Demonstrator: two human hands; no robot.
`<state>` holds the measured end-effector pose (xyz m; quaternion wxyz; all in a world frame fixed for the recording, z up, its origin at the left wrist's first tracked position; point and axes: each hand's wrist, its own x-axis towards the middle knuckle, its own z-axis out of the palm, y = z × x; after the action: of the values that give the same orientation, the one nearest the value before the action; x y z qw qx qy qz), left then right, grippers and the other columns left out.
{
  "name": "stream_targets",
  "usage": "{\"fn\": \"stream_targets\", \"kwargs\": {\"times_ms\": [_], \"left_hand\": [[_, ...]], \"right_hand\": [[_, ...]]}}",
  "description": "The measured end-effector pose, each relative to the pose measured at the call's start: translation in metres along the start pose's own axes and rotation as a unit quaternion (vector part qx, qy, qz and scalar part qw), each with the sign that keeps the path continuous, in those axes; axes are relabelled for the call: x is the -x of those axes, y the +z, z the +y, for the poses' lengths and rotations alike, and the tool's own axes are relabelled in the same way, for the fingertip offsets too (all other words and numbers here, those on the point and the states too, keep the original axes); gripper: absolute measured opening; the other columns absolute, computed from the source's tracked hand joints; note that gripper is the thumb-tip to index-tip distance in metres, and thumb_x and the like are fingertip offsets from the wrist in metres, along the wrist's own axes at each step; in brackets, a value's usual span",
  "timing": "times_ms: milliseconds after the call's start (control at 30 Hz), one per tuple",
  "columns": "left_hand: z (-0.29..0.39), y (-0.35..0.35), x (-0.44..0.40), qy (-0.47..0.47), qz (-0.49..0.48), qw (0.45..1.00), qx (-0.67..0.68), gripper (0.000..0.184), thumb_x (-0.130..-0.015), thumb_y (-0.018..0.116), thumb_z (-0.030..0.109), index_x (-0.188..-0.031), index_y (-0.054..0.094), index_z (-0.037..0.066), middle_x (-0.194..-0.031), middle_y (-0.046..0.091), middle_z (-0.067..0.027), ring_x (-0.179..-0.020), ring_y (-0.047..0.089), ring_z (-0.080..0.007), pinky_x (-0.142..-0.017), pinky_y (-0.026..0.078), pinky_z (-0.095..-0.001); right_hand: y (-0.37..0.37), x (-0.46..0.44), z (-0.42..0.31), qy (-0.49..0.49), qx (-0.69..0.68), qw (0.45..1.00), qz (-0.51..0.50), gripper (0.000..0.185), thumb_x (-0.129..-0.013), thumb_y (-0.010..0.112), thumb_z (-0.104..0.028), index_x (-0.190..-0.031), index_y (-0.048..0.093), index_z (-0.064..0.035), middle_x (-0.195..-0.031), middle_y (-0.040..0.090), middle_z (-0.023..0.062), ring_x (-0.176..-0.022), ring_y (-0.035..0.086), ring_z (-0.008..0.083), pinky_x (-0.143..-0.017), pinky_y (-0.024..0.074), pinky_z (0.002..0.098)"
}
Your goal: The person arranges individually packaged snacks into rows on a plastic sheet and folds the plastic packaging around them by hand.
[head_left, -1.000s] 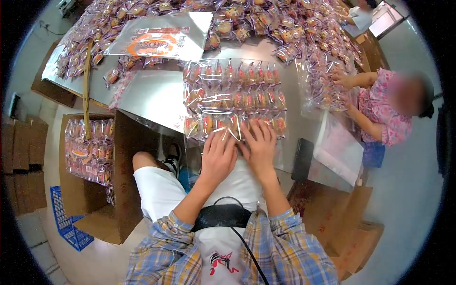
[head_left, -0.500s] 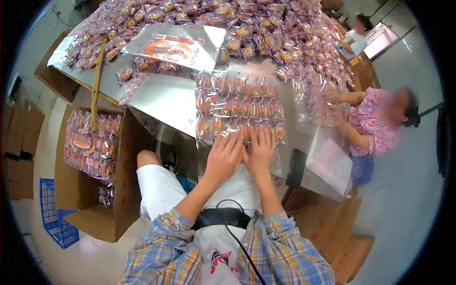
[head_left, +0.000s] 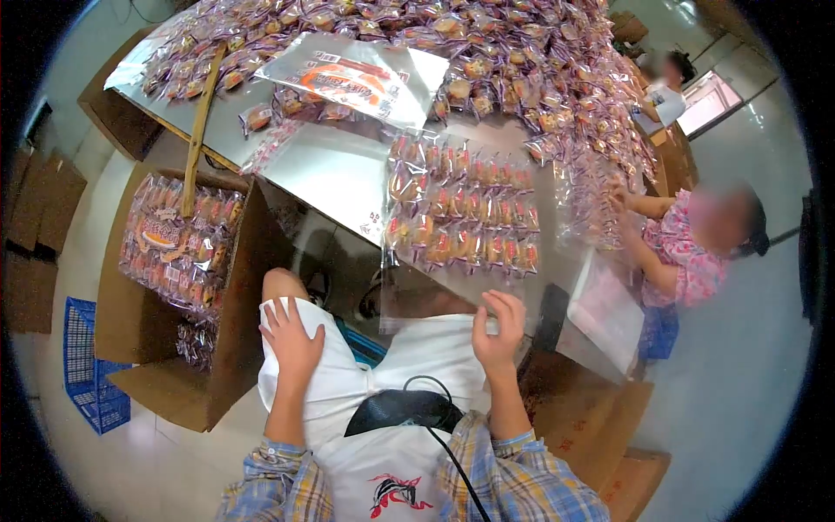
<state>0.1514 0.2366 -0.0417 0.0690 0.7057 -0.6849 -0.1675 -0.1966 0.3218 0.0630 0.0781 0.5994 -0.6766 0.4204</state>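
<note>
A clear plastic bag (head_left: pixel 416 291) lies at the table's near edge, its unfilled end hanging over toward my lap. Inside it, individually wrapped small cakes (head_left: pixel 461 204) stand in three rows. My left hand (head_left: pixel 297 341) rests on my thigh with its fingers spread and nothing in it. Beside the bag's lower right corner is my right hand (head_left: pixel 499 332), fingers loosely bent and apart from the thumb, with nothing visible in it. Whether it touches the film I cannot tell. A flat printed bag (head_left: pixel 352 78) lies beyond the filled one.
Loose wrapped cakes (head_left: pixel 513 61) are heaped across the far table. An open carton (head_left: pixel 230 300) at left holds packed bags (head_left: pixel 174 239), with a wooden strip (head_left: pixel 202 130) above. A blue crate (head_left: pixel 91 374) stands on the floor. At right, a person in a pink top (head_left: pixel 687 248) handles another bag.
Both hands have left the bag of cakes. My left hand moved down-left onto my thigh; my right hand drew back toward me. The bag's near end now lies flat, hanging over the edge.
</note>
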Motion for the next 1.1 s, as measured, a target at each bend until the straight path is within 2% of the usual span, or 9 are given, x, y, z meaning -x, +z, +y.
{"fn": "stream_targets", "kwargs": {"times_ms": [133,400,567,667,700,800,900,1033,1100], "left_hand": [[0.014,-0.015,-0.032,-0.075,-0.061,0.995,-0.009,0.101,-0.082,0.081,0.04,-0.163,0.029,0.009,-0.171,0.02,-0.0222,-0.153,0.02,-0.0543,-0.111,0.031,-0.0784],[0.023,-0.002,-0.098,-0.089,-0.075,0.993,-0.003,0.082,-0.085,0.073,0.04,-0.154,0.044,0.008,-0.169,0.028,-0.0189,-0.146,0.035,-0.0498,-0.102,0.044,-0.0738],[0.031,0.014,-0.119,-0.059,-0.063,0.996,-0.016,0.063,-0.085,0.07,0.042,-0.137,0.057,0.007,-0.147,0.052,-0.0169,-0.132,0.048,-0.0429,-0.095,0.049,-0.0677],[0.027,0.036,-0.129,-0.014,-0.038,0.998,0.055,0.057,-0.085,0.069,0.042,-0.129,0.063,0.007,-0.138,0.056,-0.0166,-0.126,0.05,-0.043,-0.091,0.05,-0.0674],[0.029,0.041,-0.131,-0.005,-0.042,0.998,0.037,0.056,-0.085,0.069,0.042,-0.127,0.064,0.007,-0.137,0.057,-0.0169,-0.125,0.051,-0.0435,-0.09,0.051,-0.0664],[0.037,0.053,-0.147,0.029,-0.051,0.998,0.016,0.053,-0.086,0.066,0.045,-0.122,0.069,0.006,-0.133,0.061,-0.0179,-0.124,0.053,-0.0437,-0.089,0.054,-0.0605],[0.058,0.042,-0.163,0.014,-0.137,0.99,-0.016,0.053,-0.085,0.068,0.045,-0.122,0.072,0.007,-0.136,0.062,-0.0183,-0.129,0.051,-0.0438,-0.092,0.054,-0.0603],[0.072,0.064,-0.175,0.065,-0.098,0.992,0.04,0.051,-0.086,0.069,0.043,-0.123,0.071,0.009,-0.133,0.065,-0.0166,-0.125,0.056,-0.0431,-0.09,0.051,-0.0596],[0.062,0.086,-0.173,0.104,-0.142,0.984,0.025,0.05,-0.088,0.067,0.042,-0.126,0.07,0.01,-0.132,0.067,-0.0159,-0.121,0.059,-0.0427,-0.088,0.05,-0.0591]], "right_hand": [[-0.006,-0.055,-0.013,-0.013,0.007,1.0,0.019,0.032,-0.081,0.073,0.001,-0.113,0.073,-0.0056,-0.12,0.068,0.0134,-0.113,0.062,0.0331,-0.1,0.0484,0.0434],[0.06,-0.228,0.038,-0.075,0.11,0.991,-0.026,0.064,-0.083,0.081,-0.015,-0.14,0.055,-0.0041,-0.144,0.051,0.0237,-0.136,0.05,0.0422,-0.113,0.0412,0.0518],[0.14,-0.32,0.116,-0.052,0.095,0.973,-0.203,0.117,-0.067,0.095,-0.043,-0.161,0.035,-0.0099,-0.164,0.032,0.0266,-0.149,0.037,0.046,-0.122,0.033,0.0538],[0.156,-0.368,0.111,0.069,0.235,0.915,-0.32,0.149,-0.051,0.096,-0.064,-0.168,0.021,-0.0133,-0.172,0.016,0.0259,-0.156,0.025,0.0464,-0.126,0.026,0.0541],[0.177,-0.382,0.163,0.07,0.142,0.935,-0.319,0.162,-0.042,0.094,-0.075,-0.17,0.014,-0.0151,-0.174,0.007,0.0262,-0.159,0.018,0.0461,-0.126,0.0217,0.0602],[0.2,-0.422,0.201,0.004,0.116,0.966,-0.232,0.161,-0.042,0.098,-0.065,-0.17,0.01,-0.0216,-0.174,0.01,0.0239,-0.158,0.02,0.0474,-0.12,0.0228,0.0727],[0.215,-0.452,0.168,0.001,0.317,0.892,-0.323,0.157,-0.037,0.102,-0.052,-0.168,0.017,-0.0354,-0.176,0.007,0.014,-0.159,0.012,0.0478,-0.119,0.0295,0.0713],[0.257,-0.469,0.17,-0.026,0.29,0.892,-0.346,0.157,-0.038,0.104,-0.043,-0.168,0.019,-0.0293,-0.175,0.001,0.0212,-0.159,-0.005,0.0498,-0.122,0.0275,0.0686],[0.27,-0.483,0.193,-0.021,0.311,0.879,-0.361,0.15,-0.039,0.104,-0.038,-0.166,0.025,-0.0249,-0.173,0.006,0.0245,-0.158,0.003,0.0531,-0.122,0.0314,0.0656]]}}
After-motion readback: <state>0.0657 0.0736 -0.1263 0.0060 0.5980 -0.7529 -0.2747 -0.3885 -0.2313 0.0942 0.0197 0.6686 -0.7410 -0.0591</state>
